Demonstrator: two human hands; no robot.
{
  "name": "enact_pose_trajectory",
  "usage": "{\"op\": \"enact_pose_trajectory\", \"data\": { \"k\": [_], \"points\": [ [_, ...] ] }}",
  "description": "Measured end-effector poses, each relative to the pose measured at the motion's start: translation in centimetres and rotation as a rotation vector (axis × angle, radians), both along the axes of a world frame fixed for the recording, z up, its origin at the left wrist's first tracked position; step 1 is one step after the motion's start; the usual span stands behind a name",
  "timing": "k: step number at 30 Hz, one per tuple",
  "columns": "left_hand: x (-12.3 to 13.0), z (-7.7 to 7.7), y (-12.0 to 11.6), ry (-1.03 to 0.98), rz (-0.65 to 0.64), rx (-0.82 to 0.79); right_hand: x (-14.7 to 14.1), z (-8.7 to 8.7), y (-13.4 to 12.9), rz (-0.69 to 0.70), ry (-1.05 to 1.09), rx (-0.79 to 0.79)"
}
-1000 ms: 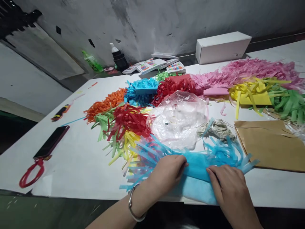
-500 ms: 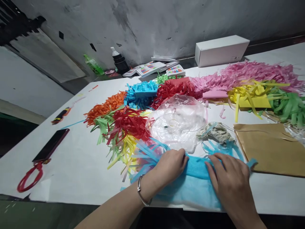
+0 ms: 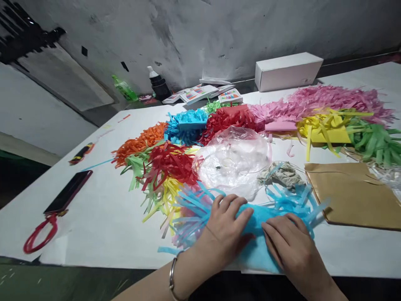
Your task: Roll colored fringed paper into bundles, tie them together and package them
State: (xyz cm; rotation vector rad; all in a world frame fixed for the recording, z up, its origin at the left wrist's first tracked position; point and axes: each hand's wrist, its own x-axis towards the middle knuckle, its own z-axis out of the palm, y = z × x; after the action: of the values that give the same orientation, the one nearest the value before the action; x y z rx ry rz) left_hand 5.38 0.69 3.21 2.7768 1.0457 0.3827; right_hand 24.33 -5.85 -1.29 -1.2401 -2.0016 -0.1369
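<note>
Blue tissue paper with fringed strips at both ends lies at the front edge of the table. Over its left part rests my left hand, a bangle on the wrist, its fingers apart and lying on the paper. My right hand is at the paper's right part, its fingers close together and gripping the sheet; the thumb is mostly hidden. Blue fringe spreads out left of my left hand. A crumpled clear plastic bag lies just beyond the paper, beside a greyish bundle of string.
Fringed paper bunches in orange, red, pink and other colours line the table. A brown cardboard piece lies right, a phone with a red strap left. A white box stands by the wall.
My left hand has opened from a closed grip and lies spread on the blue paper. My right hand has moved slightly left and toward me. The folded blue band now looks flatter.
</note>
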Motion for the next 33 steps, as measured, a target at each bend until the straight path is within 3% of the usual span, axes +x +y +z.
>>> {"op": "enact_pose_trajectory", "data": {
  "k": [4,10,18,23,26,28,30,33],
  "points": [
    [-0.6,-1.3,-1.1,-0.065,-0.094,0.083,-0.6,0.3,-0.2,0.046,-0.022,-0.057],
    [-2.0,-1.9,-2.0,-0.048,-0.157,-0.009,0.1,-0.4,-0.9,0.078,-0.088,-0.03],
    [-2.5,-2.6,-2.9,-0.114,0.082,-0.11,0.0,0.0,-0.1,-0.07,0.005,-0.171],
    [-1.2,-2.1,-2.7,0.002,0.259,-0.103,-0.1,0.0,0.9,-0.207,-0.162,-0.247],
    [-0.8,-1.8,-2.6,0.054,0.3,-0.118,0.3,0.2,1.4,-0.247,-0.276,-0.301],
    [-0.8,-1.7,-2.4,0.069,0.305,-0.136,0.4,0.5,1.5,-0.296,-0.264,-0.255],
    [-0.8,-1.6,-2.3,0.074,0.299,-0.158,0.3,0.8,1.4,-0.249,-0.174,-0.154],
    [-1.0,-1.7,-2.0,0.059,0.285,-0.173,-0.2,0.9,1.1,0.018,-0.073,-0.067]
  ]
}}
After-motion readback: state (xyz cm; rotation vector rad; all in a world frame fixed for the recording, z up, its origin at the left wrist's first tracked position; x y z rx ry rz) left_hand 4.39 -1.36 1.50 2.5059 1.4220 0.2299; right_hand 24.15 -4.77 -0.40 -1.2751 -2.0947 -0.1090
